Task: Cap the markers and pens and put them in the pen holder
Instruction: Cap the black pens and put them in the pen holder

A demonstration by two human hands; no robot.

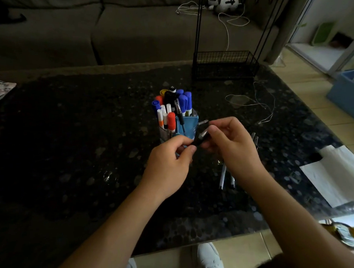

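Dim, wide-angle warped scene; daylight enters at right.

Packed pen holder (189, 122) stands ahead; loose pens (223, 176) lie right.

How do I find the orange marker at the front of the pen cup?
On the dark speckled table, a blue pen holder stands packed with markers. The orange marker stands at its front left, nearest the left hand. Its fat orange cap sits beside thin white caps, lower than the blue ones.

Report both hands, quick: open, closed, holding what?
Left hand: closed, fingers pinching the black pen.
Right hand: closed, pinching the same pen's silvery end.
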